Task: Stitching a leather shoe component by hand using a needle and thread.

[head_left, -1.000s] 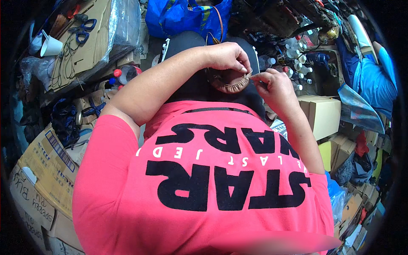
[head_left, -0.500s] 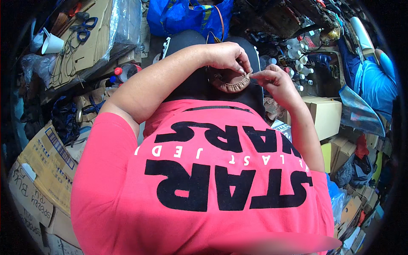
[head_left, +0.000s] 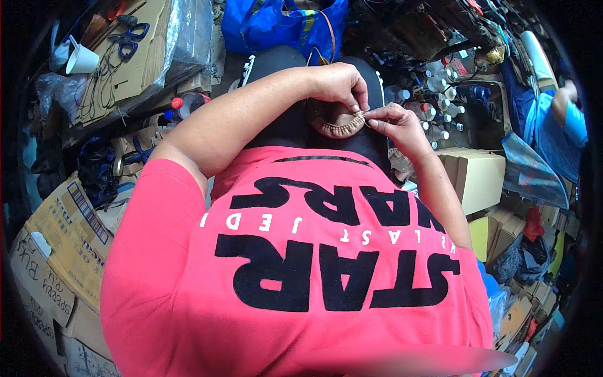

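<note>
A tan, curved piece (head_left: pixel 342 129) with a puckered rim lies over my lap, looking like leather or cloth. My left hand (head_left: pixel 341 85) comes down on it from above, thumb and fingers pinched on its right-hand rim. Close beside those fingertips, my right hand (head_left: pixel 402 127) has its thumb and forefinger pressed together at the same rim. Whatever fine thing is between them, such as a thread, is too small to make out. Part of the tan piece is hidden behind my left hand.
Beyond my knees is a blue bag (head_left: pixel 282 28). At left, scissors (head_left: pixel 129 41) and a white cup (head_left: pixel 83 60) rest on cardboard (head_left: pixel 135 75). Plastic bottles (head_left: pixel 440 94) and a cardboard box (head_left: pixel 480 179) stand at right. Another person's blue sleeve (head_left: pixel 575 122) shows at far right.
My right hand has moved slightly left, and its outstretched forefinger has closed against the thumb at the rim. My left hand keeps its pinch. The other person's arm has shifted at far right.
</note>
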